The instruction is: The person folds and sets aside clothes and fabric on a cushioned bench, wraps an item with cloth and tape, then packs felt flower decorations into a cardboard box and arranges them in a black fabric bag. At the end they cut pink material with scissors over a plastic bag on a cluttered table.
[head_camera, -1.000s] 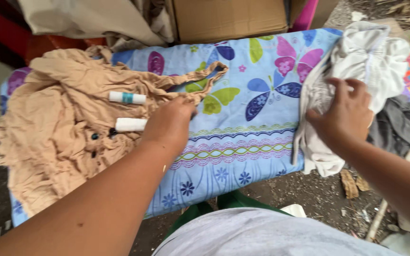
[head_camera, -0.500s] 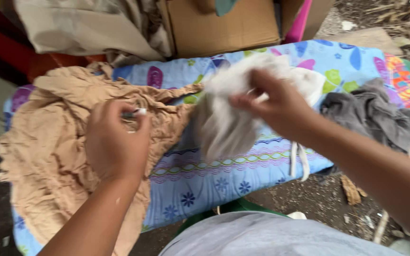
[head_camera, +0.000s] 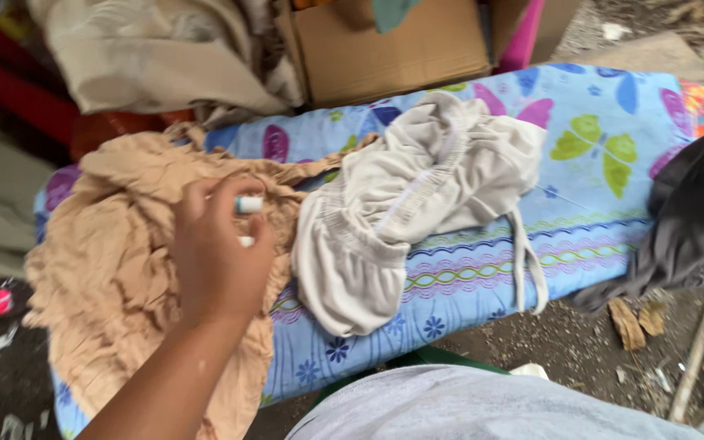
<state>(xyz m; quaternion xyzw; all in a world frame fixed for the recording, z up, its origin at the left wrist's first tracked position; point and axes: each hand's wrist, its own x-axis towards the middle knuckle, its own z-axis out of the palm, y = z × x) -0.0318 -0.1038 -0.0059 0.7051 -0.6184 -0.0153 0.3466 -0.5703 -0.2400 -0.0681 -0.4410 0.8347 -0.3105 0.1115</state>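
Brown cardboard box (head_camera: 397, 49) behind board

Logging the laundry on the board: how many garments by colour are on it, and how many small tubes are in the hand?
Tan garment: 1
White garment: 1
Dark grey garment: 1
Small white tubes in left hand: 2
Total: 5

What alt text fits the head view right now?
The left hand holds small white tubes above a crumpled tan garment on a butterfly-print board. A white garment lies beside it, a cardboard box behind. The right hand is mostly out of frame.
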